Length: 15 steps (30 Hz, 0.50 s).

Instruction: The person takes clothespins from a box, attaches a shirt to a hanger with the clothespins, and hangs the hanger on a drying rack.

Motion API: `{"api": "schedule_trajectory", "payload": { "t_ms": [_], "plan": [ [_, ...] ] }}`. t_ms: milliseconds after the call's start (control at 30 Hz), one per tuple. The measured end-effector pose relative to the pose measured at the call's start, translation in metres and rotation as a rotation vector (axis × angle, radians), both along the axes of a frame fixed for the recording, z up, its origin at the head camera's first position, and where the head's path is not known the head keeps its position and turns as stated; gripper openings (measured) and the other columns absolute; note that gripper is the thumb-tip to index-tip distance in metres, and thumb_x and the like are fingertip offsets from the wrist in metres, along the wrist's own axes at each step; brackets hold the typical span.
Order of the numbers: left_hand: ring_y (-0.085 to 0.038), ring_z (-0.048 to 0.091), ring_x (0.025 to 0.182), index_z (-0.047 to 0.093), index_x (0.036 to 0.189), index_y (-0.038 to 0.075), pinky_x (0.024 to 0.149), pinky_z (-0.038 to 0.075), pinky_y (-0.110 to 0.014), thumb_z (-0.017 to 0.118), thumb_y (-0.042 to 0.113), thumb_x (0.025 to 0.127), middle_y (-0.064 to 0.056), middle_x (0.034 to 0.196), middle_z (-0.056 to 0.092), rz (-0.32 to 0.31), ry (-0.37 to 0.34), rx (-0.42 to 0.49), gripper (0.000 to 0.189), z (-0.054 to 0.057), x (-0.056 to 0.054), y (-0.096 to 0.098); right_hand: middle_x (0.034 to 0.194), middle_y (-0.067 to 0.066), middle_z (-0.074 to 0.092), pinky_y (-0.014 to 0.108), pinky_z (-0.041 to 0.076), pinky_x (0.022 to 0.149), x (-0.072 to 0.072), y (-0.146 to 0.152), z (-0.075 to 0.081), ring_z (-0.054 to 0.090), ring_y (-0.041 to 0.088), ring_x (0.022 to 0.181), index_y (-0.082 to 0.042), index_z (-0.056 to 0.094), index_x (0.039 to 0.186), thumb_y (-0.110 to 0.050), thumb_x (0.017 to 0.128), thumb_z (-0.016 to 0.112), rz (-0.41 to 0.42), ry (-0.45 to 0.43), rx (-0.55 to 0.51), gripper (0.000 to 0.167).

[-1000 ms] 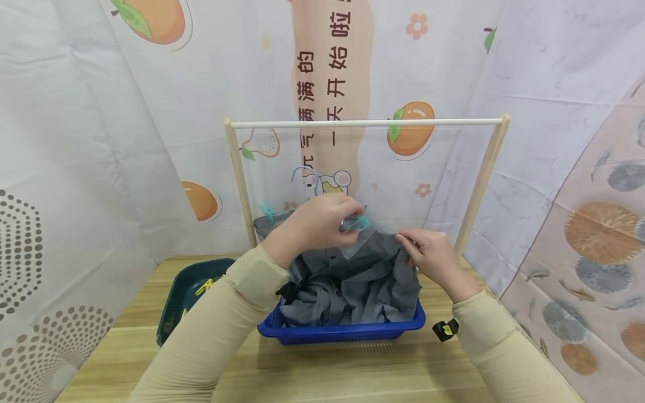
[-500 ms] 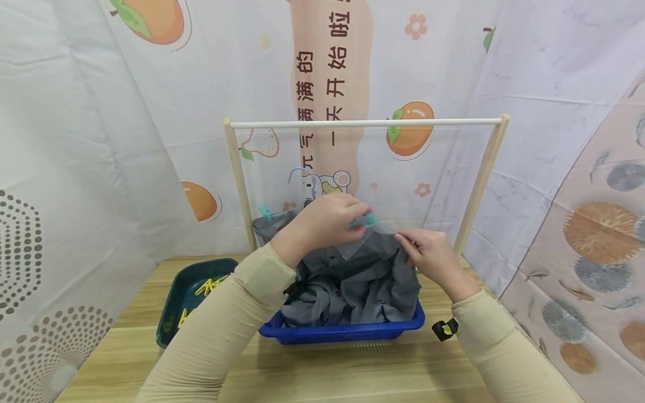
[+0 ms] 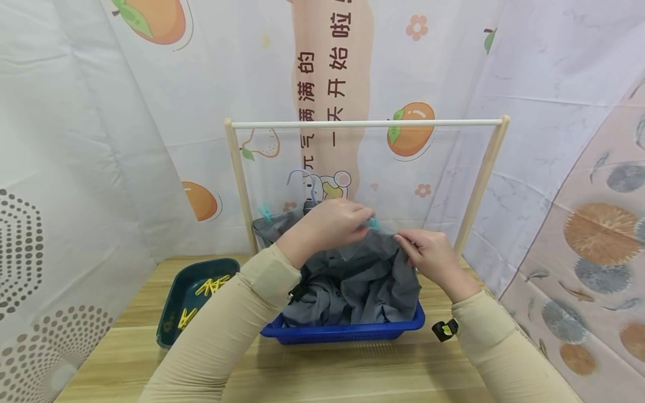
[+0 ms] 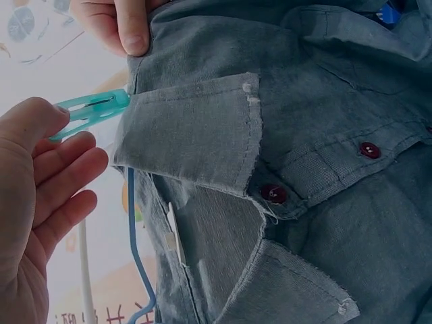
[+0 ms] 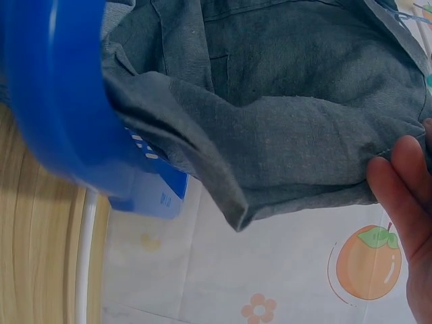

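A grey button-up shirt is draped on a light-blue hanger, its lower part bunched in a blue basket. My left hand pinches a teal clothespin by its handle end, between thumb and index finger. The clothespin's tip meets the shirt's edge beside the collar. Farther right, my right hand pinches the shirt's shoulder edge between thumb and fingers. Another teal clothespin sits on the opposite shoulder. Dark red buttons run down the shirt front.
A wooden rack with a white bar stands behind the basket. At the left, a dark green tray contains several yellow clothespins. Printed curtains surround the wooden table.
My left hand has shifted slightly right with the teal clothespin, bringing it closer to my right hand. The right hand keeps its pinch on the shirt, nearly still.
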<state>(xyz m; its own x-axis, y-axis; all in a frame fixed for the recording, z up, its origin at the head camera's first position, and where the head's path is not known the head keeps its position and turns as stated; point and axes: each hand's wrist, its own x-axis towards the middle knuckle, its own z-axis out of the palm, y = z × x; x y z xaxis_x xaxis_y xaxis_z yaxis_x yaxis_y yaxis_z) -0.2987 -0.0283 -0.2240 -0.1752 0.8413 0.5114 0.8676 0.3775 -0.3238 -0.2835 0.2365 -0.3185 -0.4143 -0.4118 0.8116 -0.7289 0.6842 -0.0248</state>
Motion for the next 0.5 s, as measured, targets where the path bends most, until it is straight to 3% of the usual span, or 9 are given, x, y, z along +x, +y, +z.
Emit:
{"api": "schedule_trajectory", "payload": {
  "t_ms": [167, 367, 500],
  "plan": [
    [-0.017, 0.066, 0.074, 0.070, 0.105, 0.006, 0.074, 0.054, -0.031, 0.069, 0.016, 0.098, 0.000, 0.095, 0.074, 0.011, 0.002, -0.026, 0.012, -0.0004, 0.0011, 0.0032, 0.061, -0.012, 0.054, 0.027, 0.048, 0.048, -0.0004, 0.0000, -0.0012, 0.051, -0.003, 0.048, -0.012, 0.071, 0.087, 0.000, 0.089, 0.076, -0.002, -0.012, -0.004, 0.013],
    [-0.018, 0.070, 0.082, 0.071, 0.109, 0.006, 0.079, 0.056, -0.032, 0.069, 0.018, 0.099, -0.003, 0.101, 0.075, 0.059, -0.017, -0.062, 0.015, -0.0011, 0.0042, 0.0060, 0.059, -0.013, 0.053, 0.026, 0.047, 0.047, -0.0019, 0.0009, -0.0035, 0.051, -0.003, 0.048, -0.014, 0.068, 0.083, -0.002, 0.090, 0.075, -0.010, -0.032, -0.001, 0.016],
    [-0.018, 0.070, 0.083, 0.072, 0.107, 0.007, 0.078, 0.057, -0.032, 0.065, 0.014, 0.100, -0.003, 0.101, 0.075, 0.065, 0.015, -0.050, 0.012, -0.0025, 0.0048, 0.0087, 0.060, -0.013, 0.054, 0.026, 0.048, 0.048, -0.0014, 0.0011, -0.0038, 0.051, -0.003, 0.048, -0.014, 0.069, 0.084, -0.003, 0.091, 0.075, -0.013, -0.041, 0.000, 0.015]
  ]
}}
